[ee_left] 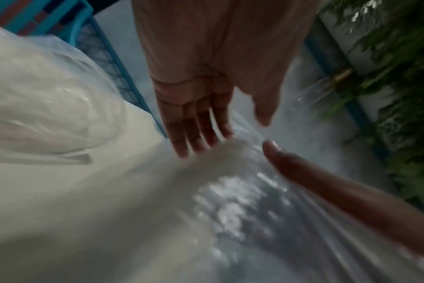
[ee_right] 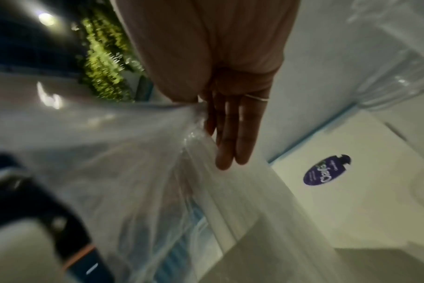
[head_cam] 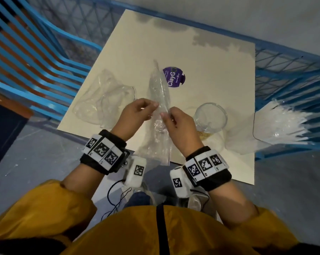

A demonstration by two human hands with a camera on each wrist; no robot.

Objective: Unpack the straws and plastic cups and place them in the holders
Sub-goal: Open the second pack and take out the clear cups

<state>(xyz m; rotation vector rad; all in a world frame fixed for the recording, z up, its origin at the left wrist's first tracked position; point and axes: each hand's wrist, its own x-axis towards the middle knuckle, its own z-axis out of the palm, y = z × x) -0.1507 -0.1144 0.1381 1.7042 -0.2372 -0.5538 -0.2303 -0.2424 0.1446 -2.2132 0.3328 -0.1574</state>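
Note:
A long clear plastic sleeve (head_cam: 159,89) stands tilted over the cream table (head_cam: 210,57), and its lower end hangs past the near edge. My left hand (head_cam: 154,105) holds its left side with thumb and fingertips. My right hand (head_cam: 164,114) pinches the film on the right. In the right wrist view the sleeve (ee_right: 157,172) bunches where my right hand (ee_right: 206,122) grips it. The blurred left wrist view shows my left hand (ee_left: 235,134) at the sleeve (ee_left: 242,201). What the sleeve holds I cannot tell. A clear cup (head_cam: 210,105) stands right of my hands. A bundle of white straws (head_cam: 284,122) lies at the far right.
A crumpled empty clear bag (head_cam: 104,100) lies on the table's left part. A round purple sticker (head_cam: 173,77) sits behind the sleeve. Blue metal chairs stand at the left (head_cam: 45,52) and the right (head_cam: 293,70) of the table. Grey floor lies below the near edge.

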